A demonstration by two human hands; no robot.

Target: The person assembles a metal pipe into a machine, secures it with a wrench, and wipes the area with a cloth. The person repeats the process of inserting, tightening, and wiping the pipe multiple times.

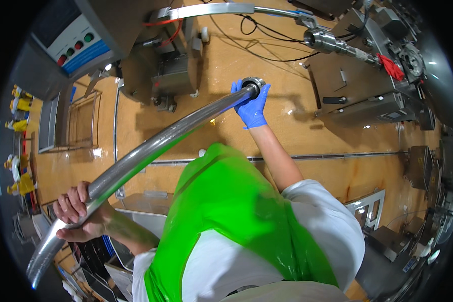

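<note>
A long, shiny steel pipe (161, 137) slants across in front of my body, from the lower left up to the middle. Near its lower end my bare left hand (81, 214) is closed, with the fingers wrapped over the top and the thumb underneath. My right hand (254, 108), in a blue glove, grips the pipe's far end from below. A ring-shaped metal collar (258, 83) sits at that end, just above my gloved palm. Part of the right hand's fingers is hidden behind the pipe.
Steel machines stand far left, with a button panel (75, 48), and far right, with a pipe fitting (321, 40) and a red cloth (390, 67). Black cables (277, 59) hang near the floor (282, 136). A metal frame (85, 126) stands left; bins (131, 246) are at lower left.
</note>
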